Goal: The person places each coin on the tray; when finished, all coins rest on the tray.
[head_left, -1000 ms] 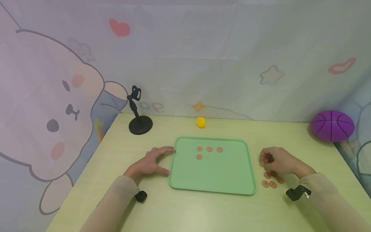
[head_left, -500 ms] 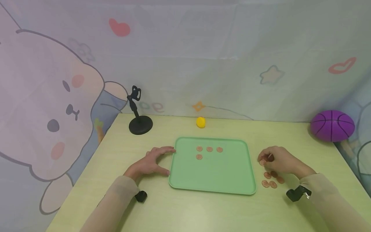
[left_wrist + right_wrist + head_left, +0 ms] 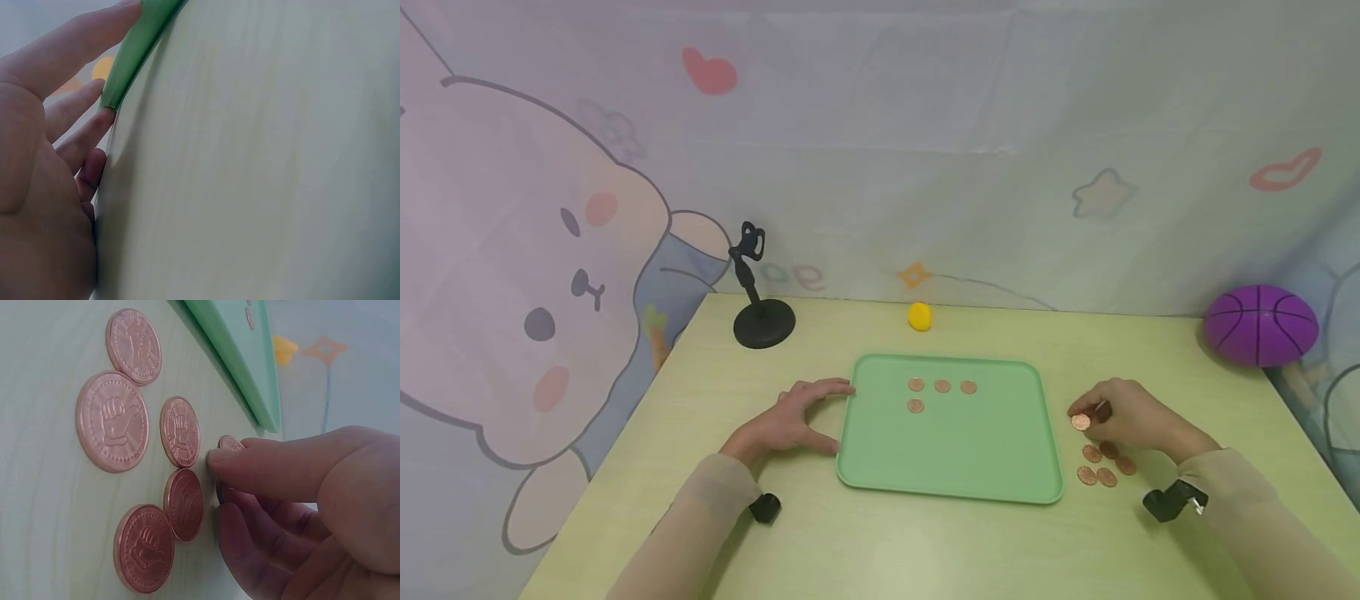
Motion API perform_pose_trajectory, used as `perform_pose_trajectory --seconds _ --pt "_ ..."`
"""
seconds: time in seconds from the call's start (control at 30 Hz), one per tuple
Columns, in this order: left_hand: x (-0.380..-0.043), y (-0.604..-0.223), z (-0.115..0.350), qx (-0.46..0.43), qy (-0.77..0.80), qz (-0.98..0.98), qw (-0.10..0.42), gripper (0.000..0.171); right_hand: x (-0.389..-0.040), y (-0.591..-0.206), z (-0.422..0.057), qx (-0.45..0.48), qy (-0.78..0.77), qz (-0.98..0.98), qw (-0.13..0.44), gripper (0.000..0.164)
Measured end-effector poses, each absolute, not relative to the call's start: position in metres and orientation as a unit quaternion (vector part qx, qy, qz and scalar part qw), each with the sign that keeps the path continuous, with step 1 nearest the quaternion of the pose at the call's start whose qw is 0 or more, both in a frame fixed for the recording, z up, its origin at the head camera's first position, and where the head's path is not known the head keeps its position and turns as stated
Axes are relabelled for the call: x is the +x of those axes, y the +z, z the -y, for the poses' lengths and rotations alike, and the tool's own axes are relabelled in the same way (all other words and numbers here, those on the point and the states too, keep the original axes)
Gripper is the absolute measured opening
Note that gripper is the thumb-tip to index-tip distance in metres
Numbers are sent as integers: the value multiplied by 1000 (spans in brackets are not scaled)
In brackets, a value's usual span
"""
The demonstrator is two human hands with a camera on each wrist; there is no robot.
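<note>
A green tray point(image 3: 962, 454) lies on the table, with several copper coins point(image 3: 916, 384) on it, in a row with one below its left end. At the tray's left edge rests my left hand point(image 3: 786, 419), thumb and fingers spread, fingertips touching the rim. To the right of the tray, my right hand point(image 3: 1126, 417) pinches a coin point(image 3: 1080, 422) between thumb and fingers. In the right wrist view this coin point(image 3: 230, 443) is partly hidden behind the thumb. Several more coins point(image 3: 112, 422), marked with a thumbs-up, lie beside that hand, some touching one another.
A black stand point(image 3: 763, 323) is at the table's back left. Behind the tray sits a small yellow object point(image 3: 919, 317). A purple ball point(image 3: 1259, 326) with black lines rests at the back right corner. A printed cloth point(image 3: 880, 167) hangs behind the table.
The coin under my right fingertips has tilted and now shows its bright face; the right fingers have shifted slightly. My left hand and the tray have stayed still.
</note>
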State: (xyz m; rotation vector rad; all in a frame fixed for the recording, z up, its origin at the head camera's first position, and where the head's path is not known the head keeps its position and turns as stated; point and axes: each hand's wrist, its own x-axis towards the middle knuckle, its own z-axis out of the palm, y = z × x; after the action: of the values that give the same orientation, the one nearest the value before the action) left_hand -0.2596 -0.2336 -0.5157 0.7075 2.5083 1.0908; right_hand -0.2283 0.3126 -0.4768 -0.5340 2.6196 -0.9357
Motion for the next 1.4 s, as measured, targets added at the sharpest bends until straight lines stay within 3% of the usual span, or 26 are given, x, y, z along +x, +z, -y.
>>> perform_pose_trajectory --seconds 0.4,0.77,1.4 --pt "-259 -515 233 245 383 -877 158 85 -226 -477 -313 -206 -316 -919 117 25" --pt "-258 -515 233 240 385 -876 161 86 -236 -476 -291 -257 -319 -912 24 29" --pt "-257 -514 233 234 389 -876 163 85 -252 -480 -201 -300 -345 -888 43 16"
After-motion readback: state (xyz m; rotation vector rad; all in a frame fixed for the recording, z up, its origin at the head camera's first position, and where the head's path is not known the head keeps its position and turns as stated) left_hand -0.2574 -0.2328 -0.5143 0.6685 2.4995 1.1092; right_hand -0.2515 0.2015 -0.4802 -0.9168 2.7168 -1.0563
